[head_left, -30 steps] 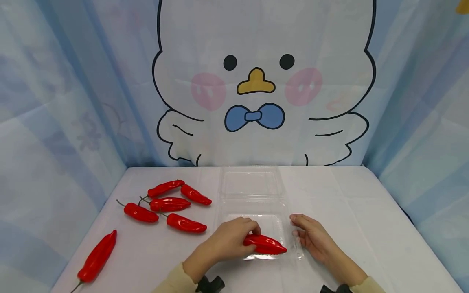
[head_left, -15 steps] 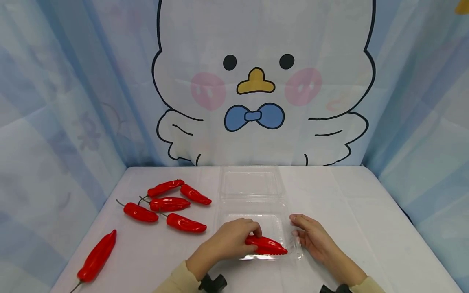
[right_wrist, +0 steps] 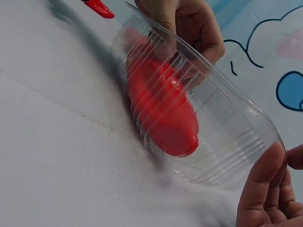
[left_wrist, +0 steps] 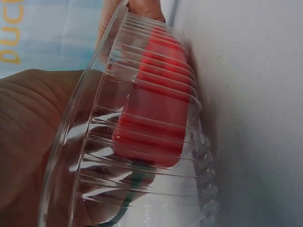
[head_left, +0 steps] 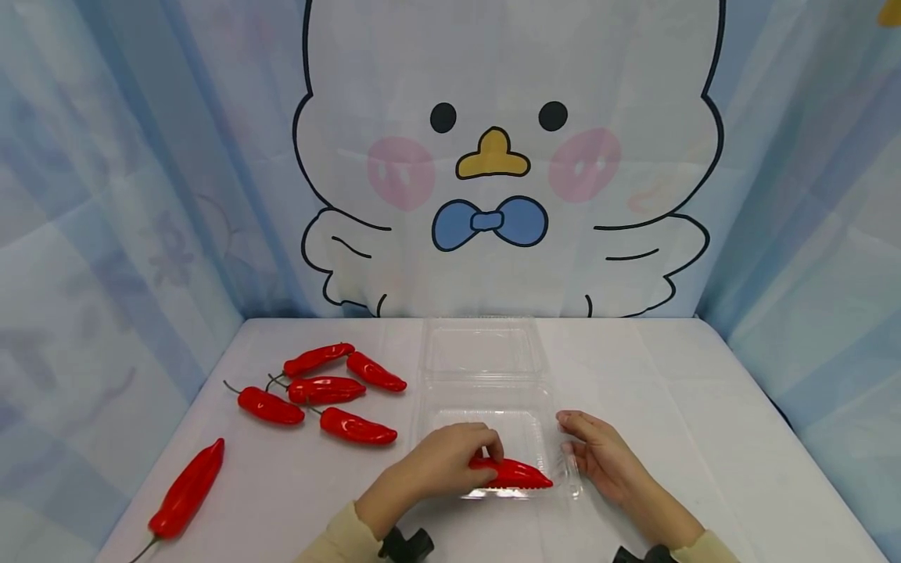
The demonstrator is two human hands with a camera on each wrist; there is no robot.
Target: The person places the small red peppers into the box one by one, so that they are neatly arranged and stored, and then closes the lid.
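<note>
Lowering the red chili pepper [head_left: 519, 474] slightly, I have it inside the clear clamshell container [head_left: 491, 397], along its near side, my left hand [head_left: 449, 461] gripping it; my right hand [head_left: 604, 460], fingers relaxed, sits at the right edge. I judge it nearly placed.

We face a cloth backdrop [head_left: 253, 156] printed with a big white bird [head_left: 507, 86] in a blue bow tie [head_left: 487, 221]. Pale blue curtains [head_left: 120, 258] hang along both sides of a white table [head_left: 669, 375] under soft light.
</note>
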